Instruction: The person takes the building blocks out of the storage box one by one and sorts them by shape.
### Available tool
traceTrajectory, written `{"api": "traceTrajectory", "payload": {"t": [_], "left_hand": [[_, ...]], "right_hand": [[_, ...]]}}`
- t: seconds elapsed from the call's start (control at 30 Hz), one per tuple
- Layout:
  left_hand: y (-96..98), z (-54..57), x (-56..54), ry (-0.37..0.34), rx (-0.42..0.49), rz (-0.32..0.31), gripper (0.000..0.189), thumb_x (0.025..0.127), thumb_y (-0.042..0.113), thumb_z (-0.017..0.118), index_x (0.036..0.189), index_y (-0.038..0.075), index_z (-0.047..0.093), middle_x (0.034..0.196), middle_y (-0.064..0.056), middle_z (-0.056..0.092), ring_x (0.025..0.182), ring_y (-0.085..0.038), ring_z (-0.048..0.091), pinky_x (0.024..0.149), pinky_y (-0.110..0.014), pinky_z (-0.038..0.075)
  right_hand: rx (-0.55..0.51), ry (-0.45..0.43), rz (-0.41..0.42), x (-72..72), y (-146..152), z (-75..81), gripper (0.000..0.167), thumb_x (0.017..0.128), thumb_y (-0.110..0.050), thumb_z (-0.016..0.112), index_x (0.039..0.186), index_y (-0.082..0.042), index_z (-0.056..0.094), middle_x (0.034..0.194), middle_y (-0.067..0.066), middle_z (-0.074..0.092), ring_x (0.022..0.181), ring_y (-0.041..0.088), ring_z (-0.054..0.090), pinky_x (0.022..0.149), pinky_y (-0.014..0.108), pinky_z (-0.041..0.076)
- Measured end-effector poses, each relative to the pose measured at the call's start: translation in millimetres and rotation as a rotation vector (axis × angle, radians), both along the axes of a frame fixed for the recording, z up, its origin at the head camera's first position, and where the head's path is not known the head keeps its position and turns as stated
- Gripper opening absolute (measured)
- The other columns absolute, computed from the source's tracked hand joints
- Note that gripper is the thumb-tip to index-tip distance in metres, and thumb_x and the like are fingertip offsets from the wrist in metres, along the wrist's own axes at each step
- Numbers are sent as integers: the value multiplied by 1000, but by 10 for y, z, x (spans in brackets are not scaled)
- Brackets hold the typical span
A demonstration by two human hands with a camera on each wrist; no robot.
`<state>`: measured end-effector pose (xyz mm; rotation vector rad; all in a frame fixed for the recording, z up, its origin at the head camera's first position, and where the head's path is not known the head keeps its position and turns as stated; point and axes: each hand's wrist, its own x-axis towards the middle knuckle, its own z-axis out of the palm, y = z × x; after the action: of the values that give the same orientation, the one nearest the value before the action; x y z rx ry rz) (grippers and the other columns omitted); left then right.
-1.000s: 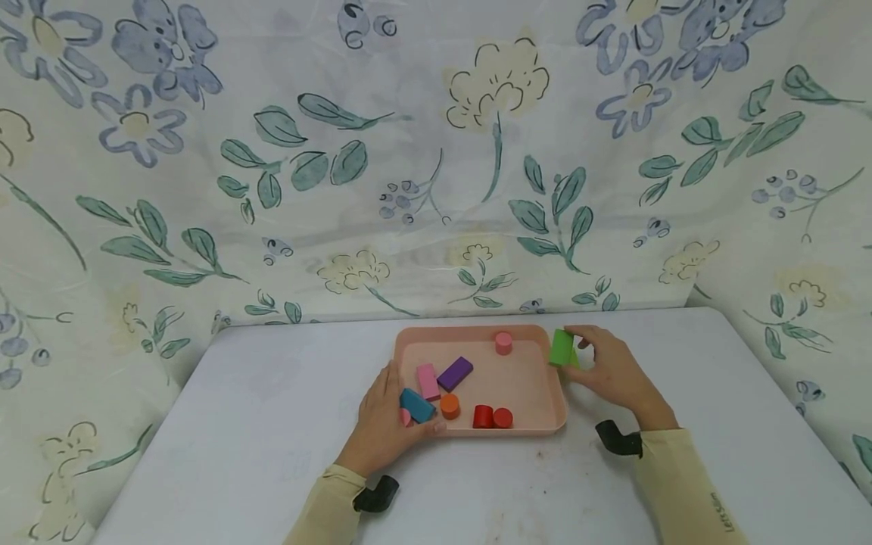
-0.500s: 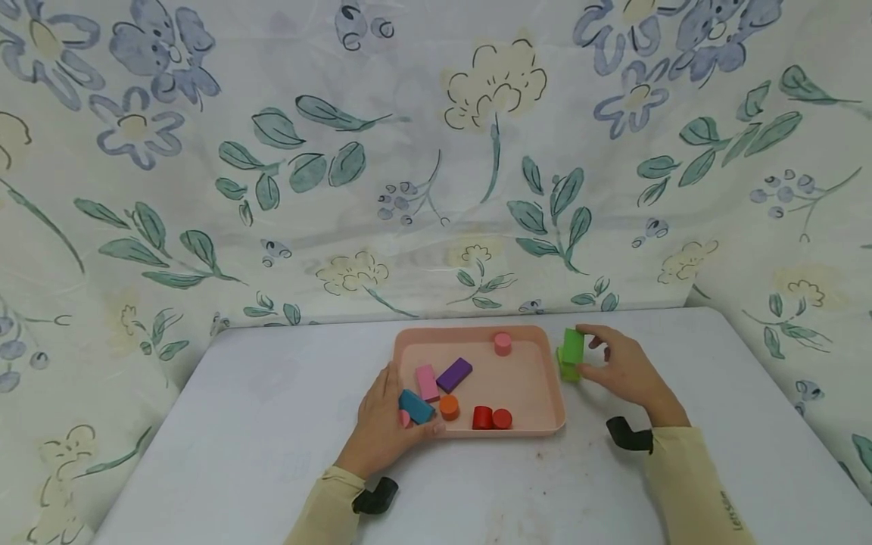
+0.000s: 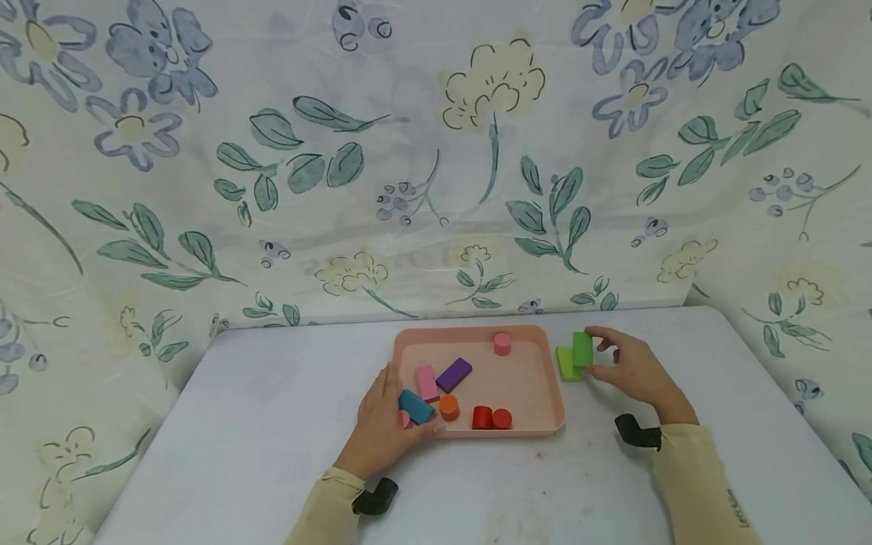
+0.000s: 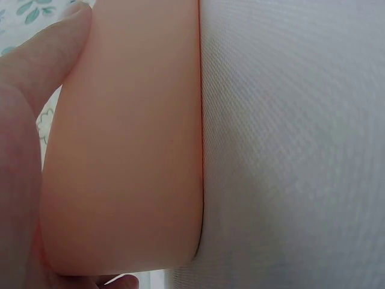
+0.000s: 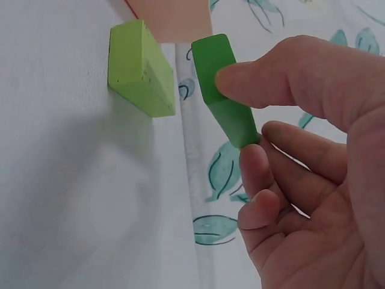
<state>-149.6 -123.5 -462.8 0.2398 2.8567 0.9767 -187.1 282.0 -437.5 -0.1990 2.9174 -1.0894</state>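
Observation:
My left hand (image 3: 381, 424) holds the near left corner of the pink tray (image 3: 518, 386), its thumb along the front wall and its fingers along the left side. In the left wrist view the thumb presses the tray wall (image 4: 126, 138). Between thumb and fingertips, my right hand (image 3: 630, 371) pinches a green rectangular block (image 3: 582, 350) by its ends. It appears raised off the table in the right wrist view. Beside the tray's right wall, a light green block (image 3: 565, 365) lies on the table, partly behind the held block in the head view.
Inside the tray are a purple block (image 3: 454, 375), a pink block (image 3: 427, 383), a blue block (image 3: 416, 406), an orange cylinder (image 3: 449, 407), a red cylinder (image 3: 482, 417), another red cylinder (image 3: 502, 419) and a pink cylinder (image 3: 502, 344). A floral cloth (image 3: 409, 151) hangs behind the white table (image 3: 286, 424).
My right hand has moved right, away from the tray, with the green block in its pinch. More of the light green block now shows. The left hand and tray have stayed put.

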Motion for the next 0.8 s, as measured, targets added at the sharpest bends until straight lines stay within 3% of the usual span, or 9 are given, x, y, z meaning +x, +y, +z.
{"api": "traceTrajectory", "payload": {"t": [0.2,0.5,0.8], "left_hand": [[5,23,9,-2,6,1,124,78,63,76,159,-2,10,165,-25,12,149,-44,15,117,-65,14],[2,19,4,-7,4,-2,124,78,63,76,159,-3,10,165,-24,11,150,-44,13,118,-64,13],[-2,-4,-9,-7,-2,1,125,78,65,75,160,-2,9,165,-23,11,150,-43,14,118,-65,13]], "right_hand": [[8,-21,12,1,15,-4,64,84,-13,76,142,0,51,117,22,62,94,32,56,69,35,49],[24,-13,36,14,71,-23,64,84,-7,72,143,2,49,127,22,60,105,34,57,84,45,51],[52,-62,25,-3,70,-52,66,83,-7,70,144,4,47,128,24,59,106,36,57,84,46,53]]}}
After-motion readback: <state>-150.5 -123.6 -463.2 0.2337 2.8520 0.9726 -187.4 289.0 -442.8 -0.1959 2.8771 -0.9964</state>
